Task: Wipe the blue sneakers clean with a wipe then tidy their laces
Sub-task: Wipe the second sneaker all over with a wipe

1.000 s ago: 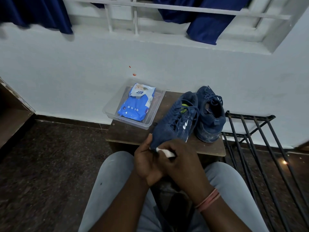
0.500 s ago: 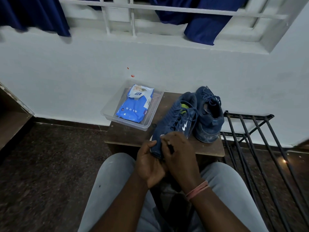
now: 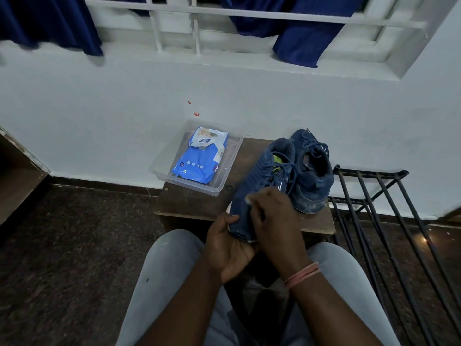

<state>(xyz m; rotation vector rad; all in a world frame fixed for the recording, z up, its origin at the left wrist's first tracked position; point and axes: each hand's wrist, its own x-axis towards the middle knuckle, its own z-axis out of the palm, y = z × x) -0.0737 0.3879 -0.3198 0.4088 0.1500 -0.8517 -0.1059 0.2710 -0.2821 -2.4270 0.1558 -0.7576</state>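
Two blue sneakers stand on a small brown table (image 3: 189,203). The near sneaker (image 3: 262,176) lies tilted with its toe toward me. My left hand (image 3: 228,245) grips its toe from below, thumb on the left side. My right hand (image 3: 272,218) presses down on the toe top, fingers curled over a white wipe (image 3: 248,200), of which only a small bit shows. The second sneaker (image 3: 313,181) stands behind and to the right, its laces loose.
A clear plastic tray (image 3: 225,186) holding a blue pack of wipes (image 3: 199,156) sits on the table's left part. A black metal rack (image 3: 389,211) stands at the right. My grey-trousered knees are under the table's front edge. Dark floor lies at the left.
My right hand has moved up along the sneaker's toe, from its tip to its top, covering most of the wipe. My left hand keeps its hold on the toe.
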